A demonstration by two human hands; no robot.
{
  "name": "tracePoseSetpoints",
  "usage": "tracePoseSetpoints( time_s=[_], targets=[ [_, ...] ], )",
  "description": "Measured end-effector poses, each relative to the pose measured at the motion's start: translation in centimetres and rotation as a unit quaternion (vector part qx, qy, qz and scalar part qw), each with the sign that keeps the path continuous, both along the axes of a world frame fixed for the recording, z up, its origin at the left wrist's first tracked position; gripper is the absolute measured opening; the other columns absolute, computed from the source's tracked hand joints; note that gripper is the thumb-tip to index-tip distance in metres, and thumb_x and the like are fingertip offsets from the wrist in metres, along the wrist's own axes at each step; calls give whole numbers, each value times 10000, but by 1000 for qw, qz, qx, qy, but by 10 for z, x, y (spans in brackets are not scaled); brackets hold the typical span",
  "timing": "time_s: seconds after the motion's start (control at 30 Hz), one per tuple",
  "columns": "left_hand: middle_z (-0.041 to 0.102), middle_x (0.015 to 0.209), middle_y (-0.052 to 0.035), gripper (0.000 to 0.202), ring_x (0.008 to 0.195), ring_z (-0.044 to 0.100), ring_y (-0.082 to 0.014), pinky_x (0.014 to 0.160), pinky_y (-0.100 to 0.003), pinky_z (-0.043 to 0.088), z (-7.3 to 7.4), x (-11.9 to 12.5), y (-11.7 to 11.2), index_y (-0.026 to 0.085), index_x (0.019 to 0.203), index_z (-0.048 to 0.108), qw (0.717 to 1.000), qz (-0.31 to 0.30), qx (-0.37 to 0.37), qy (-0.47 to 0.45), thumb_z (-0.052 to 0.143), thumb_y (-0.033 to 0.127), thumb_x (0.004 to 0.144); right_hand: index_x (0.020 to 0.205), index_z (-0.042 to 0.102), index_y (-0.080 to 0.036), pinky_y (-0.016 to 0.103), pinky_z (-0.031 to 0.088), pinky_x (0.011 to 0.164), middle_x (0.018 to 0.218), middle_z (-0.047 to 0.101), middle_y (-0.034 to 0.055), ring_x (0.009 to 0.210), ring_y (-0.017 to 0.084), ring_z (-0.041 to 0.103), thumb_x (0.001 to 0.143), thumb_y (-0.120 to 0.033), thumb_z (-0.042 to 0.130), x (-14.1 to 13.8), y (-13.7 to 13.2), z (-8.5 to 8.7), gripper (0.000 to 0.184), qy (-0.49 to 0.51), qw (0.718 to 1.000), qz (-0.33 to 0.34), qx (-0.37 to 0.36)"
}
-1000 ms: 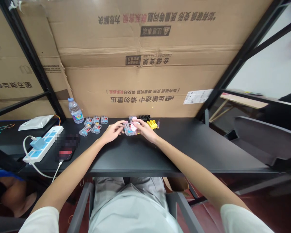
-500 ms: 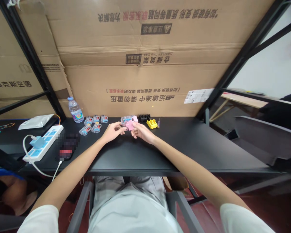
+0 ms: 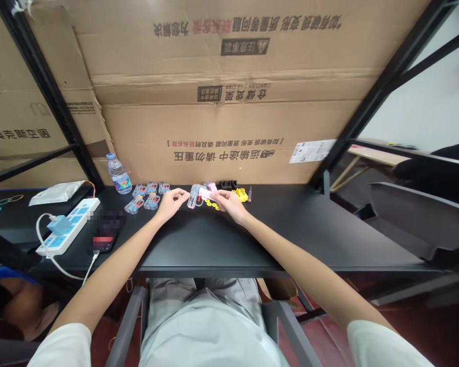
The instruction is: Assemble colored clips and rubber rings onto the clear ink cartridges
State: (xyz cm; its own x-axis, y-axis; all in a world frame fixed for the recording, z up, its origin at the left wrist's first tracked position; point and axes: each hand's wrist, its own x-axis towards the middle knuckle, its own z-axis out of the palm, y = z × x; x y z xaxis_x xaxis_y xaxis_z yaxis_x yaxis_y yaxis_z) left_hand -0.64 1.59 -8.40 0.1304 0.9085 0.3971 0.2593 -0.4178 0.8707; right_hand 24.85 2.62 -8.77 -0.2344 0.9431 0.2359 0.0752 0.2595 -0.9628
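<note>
My left hand (image 3: 171, 204) has its thumb and fingers pinched together at the left edge of a small clear plastic toy (image 3: 194, 195) with a pinkish lower end. My right hand (image 3: 231, 205) is closed on a flat pink plastic piece (image 3: 205, 193), which overlaps the toy's right side in view. Several small yellow round pieces (image 3: 212, 204) show just below the pink piece, by the right fingers. Behind the right hand stands a yellow plastic part (image 3: 241, 194). Another pale pink part (image 3: 212, 186) is partly hidden behind the held pieces.
Several clear toys with blue and red insides (image 3: 152, 201) lie left of my left hand. A water bottle (image 3: 119, 174), a power strip (image 3: 69, 227) and a phone (image 3: 106, 232) are farther left. Black parts (image 3: 228, 184) and a small purple bottle (image 3: 250, 194) stand near the cardboard (image 3: 229, 117).
My left hand has drawn slightly left, away from the pink piece. The pink piece has turned in my right hand. The clear toy and small yellow pieces now show between my hands.
</note>
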Motion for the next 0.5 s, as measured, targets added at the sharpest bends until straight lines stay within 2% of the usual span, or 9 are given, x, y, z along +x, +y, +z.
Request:
tracePoseSetpoints(
  time_s=[0.1,0.23,0.33,0.5],
  targets=[
    [512,515,66,354,473,457,-105,525,-246,366,-1,3,-2,187,873,663,1000,-19,0,12,713,536,908,960,751,-176,265,260,449,509,451,-73,466,102,339,806,-622,801,-3,-1,-2,475,-8,1000,10,-16],
    [559,569,89,392,467,480,-96,527,-227,399,-5,3,-1,209,1051,587,999,-30,-27,3,743,531,890,753,650,-206,263,294,453,539,456,-51,488,102,373,837,-661,774,-2,0,-3,479,16,1000,4,5],
    [579,615,73,447,487,508,-104,517,-227,419,-8,1,1,202,1150,611,998,-39,-55,13,716,561,905,751,616,-217,260,299,444,567,453,-52,493,104,382,827,-691,773,1,3,-3,505,32,999,-7,7],
    [542,594,42,441,496,509,-102,520,-232,417,-6,0,1,169,953,718,996,-61,-53,38,642,604,941,794,626,-213,257,301,442,579,461,-58,489,101,397,816,-685,788,2,6,-5,500,44,999,-5,-8]
  ],
)
